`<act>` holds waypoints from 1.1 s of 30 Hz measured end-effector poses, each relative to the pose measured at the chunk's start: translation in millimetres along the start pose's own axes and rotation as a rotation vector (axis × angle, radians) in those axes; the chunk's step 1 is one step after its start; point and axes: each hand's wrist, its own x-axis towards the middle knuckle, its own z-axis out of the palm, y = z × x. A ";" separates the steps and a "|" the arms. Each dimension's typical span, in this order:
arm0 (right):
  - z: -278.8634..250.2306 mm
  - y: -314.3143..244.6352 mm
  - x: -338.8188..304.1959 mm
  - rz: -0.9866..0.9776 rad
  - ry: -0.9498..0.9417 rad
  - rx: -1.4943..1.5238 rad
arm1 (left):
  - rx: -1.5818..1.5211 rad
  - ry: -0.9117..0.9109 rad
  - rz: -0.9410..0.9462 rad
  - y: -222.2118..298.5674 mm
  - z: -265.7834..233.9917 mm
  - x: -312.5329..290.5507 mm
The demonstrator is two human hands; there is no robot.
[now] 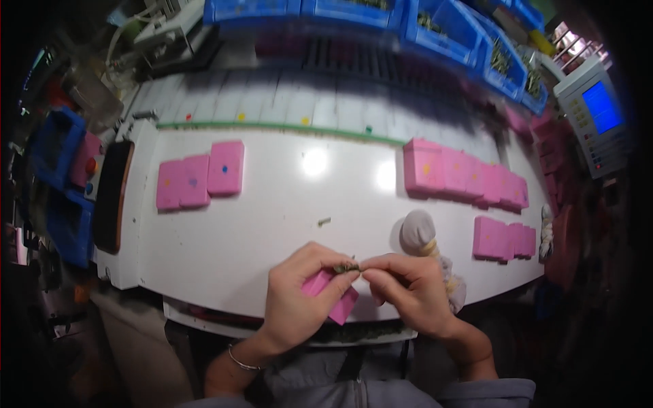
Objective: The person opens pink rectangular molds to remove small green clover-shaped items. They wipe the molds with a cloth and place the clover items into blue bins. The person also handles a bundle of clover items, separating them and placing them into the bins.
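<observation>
My left hand is closed around a pink block, whose lower corner sticks out below the fingers. A small dark greenish cluster sits at its thumb and fingertips; what the pieces are is too small to tell. From the right, my right hand meets it in a pinch at the cluster's edge. Whatever lies between those fingertips cannot be made out. A small pale piece lies on the white tabletop beyond my hands.
Pink blocks with coloured dots stand at the left and in two rows at the right. Near my right hand is a grey cloth-covered knob. Blue bins hang at the back; a phone lies left, a blue-screened device right.
</observation>
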 end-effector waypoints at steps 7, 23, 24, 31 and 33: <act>-41.7 -91.1 92.1 -0.340 0.115 0.076 | -0.441 0.125 -0.060 0.9 -9.8 19.3; -16.5 -4.1 38.4 -0.519 0.032 -0.140 | -0.483 -0.212 -0.051 26.8 9.4 20.0; -14.7 -10.6 31.1 -0.584 0.053 -0.129 | -0.608 -0.073 -0.135 19.0 8.7 27.6; -11.2 -27.8 21.4 -0.886 0.216 -0.397 | -0.510 -0.167 -0.239 19.7 12.4 24.3; -28.0 -22.8 29.7 -0.686 0.065 -0.158 | -0.583 -0.291 -0.135 26.9 20.1 17.7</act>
